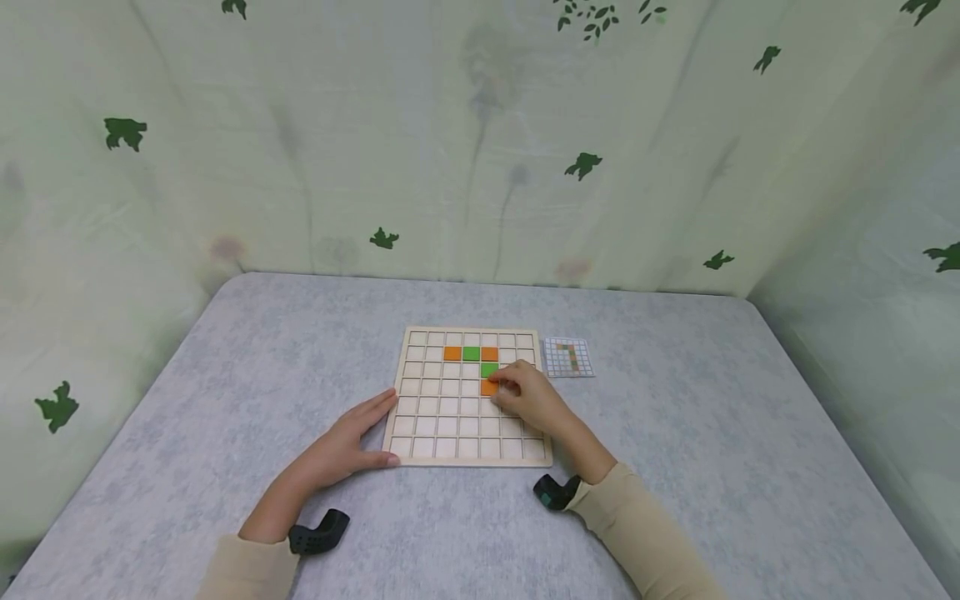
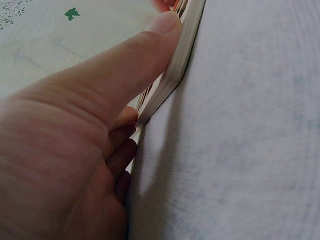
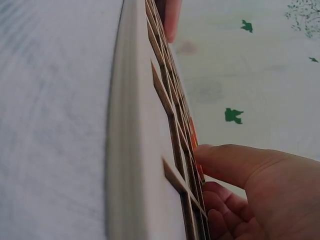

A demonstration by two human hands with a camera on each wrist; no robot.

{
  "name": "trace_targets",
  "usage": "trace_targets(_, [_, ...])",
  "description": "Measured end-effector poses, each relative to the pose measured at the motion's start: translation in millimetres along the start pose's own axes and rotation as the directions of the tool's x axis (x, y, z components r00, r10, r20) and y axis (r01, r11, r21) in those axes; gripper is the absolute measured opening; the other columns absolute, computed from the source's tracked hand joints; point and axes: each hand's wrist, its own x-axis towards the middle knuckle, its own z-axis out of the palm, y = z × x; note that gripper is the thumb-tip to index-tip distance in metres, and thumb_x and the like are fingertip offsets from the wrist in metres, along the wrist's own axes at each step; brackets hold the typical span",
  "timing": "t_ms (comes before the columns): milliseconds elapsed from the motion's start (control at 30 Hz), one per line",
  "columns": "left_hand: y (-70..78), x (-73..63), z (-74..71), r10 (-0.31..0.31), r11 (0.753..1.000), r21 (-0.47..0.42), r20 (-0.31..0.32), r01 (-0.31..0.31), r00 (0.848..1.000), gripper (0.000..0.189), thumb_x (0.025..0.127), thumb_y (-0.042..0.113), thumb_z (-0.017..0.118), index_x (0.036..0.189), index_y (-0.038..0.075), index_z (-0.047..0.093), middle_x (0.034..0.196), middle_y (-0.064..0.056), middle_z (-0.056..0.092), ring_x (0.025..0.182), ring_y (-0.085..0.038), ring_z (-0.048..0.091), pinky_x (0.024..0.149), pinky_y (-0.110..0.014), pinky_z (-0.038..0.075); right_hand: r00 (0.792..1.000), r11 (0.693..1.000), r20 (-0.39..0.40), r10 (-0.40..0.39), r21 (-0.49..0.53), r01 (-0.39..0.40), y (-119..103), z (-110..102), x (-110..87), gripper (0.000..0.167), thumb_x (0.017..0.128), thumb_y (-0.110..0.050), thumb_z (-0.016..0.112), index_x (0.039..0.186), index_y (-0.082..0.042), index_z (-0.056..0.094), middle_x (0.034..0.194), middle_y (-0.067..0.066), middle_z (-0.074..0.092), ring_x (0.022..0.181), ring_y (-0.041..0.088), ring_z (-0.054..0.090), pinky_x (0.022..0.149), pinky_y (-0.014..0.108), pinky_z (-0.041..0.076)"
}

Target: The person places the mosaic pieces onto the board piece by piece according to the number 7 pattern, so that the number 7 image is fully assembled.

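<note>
A wooden grid board (image 1: 447,427) lies on the table, with orange and green square tiles in some cells. My left hand (image 1: 347,443) rests against its left side, fingers extended; the thumb (image 2: 162,30) touches the front edge. Over the right half of the board, my right hand (image 1: 534,402) has thumb and index finger bent at an orange tile (image 1: 488,388), pinching it at its cell. Just behind this tile is a green tile (image 1: 489,369). Farther back, a row holds an orange tile (image 1: 452,353), a green tile (image 1: 471,353) and another orange tile (image 1: 489,353).
A small pattern card (image 1: 568,358) with a printed grid and coloured squares lies right of the board. The grey-blue table (image 1: 300,333) reaches back to a pale curtain (image 1: 450,167) with leaf prints. A black device (image 1: 320,533) is worn on each wrist.
</note>
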Motion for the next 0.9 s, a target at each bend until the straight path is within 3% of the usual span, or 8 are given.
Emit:
trace_targets(167, [1.7, -0.9, -0.8, 0.002, 1.0, 0.002, 0.0, -0.002, 1.0, 0.092, 0.072, 0.043, 0.071, 0.14, 0.001, 0.028, 0.146, -0.014, 0.021, 0.13, -0.038, 0.018, 0.099, -0.056, 0.02, 1.0, 0.997, -0.011, 0.009, 0.079, -0.008, -6.5, -7.8, -3.2, 0.03, 0.084, -0.012, 0.064, 0.113, -0.006, 0.061, 0.098, 0.004, 0.056, 0.084, 0.015, 0.049, 0.074, 0.03, 0.044])
trace_targets(367, [2.8, -1.2, -1.3, 0.003, 1.0, 0.008, -0.001, -0.003, 1.0, 0.092, 0.072, 0.044, 0.071, 0.14, 0.001, 0.028, 0.146, -0.014, 0.021, 0.13, -0.038, 0.018, 0.099, -0.056, 0.02, 0.999, 0.987, -0.022, -0.03, 0.156, 0.033, -13.9, -28.8, -15.0, 0.04, 0.086, -0.016, 0.062, 0.123, -0.005, 0.052, 0.114, 0.011, 0.054, 0.099, 0.023, 0.051, 0.083, 0.037, 0.043])
trace_targets(567, [3.6, -0.3, -1.2, 0.001, 1.0, 0.008, 0.004, -0.001, 1.0, 0.092, 0.072, 0.043, 0.072, 0.14, 0.001, 0.027, 0.146, -0.014, 0.021, 0.13, -0.038, 0.018, 0.099, -0.055, 0.02, 0.996, 0.991, -0.033, -0.089, 0.097, 0.092, -7.1, -53.8, -39.3, 0.043, 0.086, -0.017, 0.063, 0.125, -0.005, 0.05, 0.118, 0.013, 0.053, 0.102, 0.025, 0.05, 0.086, 0.04, 0.042])
trace_targets(900, [6.9, -1.5, -2.8, 0.005, 1.0, 0.006, 0.005, -0.005, 1.0, 0.09, 0.073, 0.041, 0.072, 0.14, -0.001, 0.028, 0.145, -0.015, 0.022, 0.13, -0.038, 0.018, 0.099, -0.056, 0.02, 0.998, 0.998, -0.003, -0.055, 0.013, 0.055, 23.8, -73.4, -81.6, 0.042, 0.083, -0.015, 0.066, 0.121, -0.002, 0.053, 0.116, 0.011, 0.054, 0.099, 0.027, 0.052, 0.083, 0.041, 0.044])
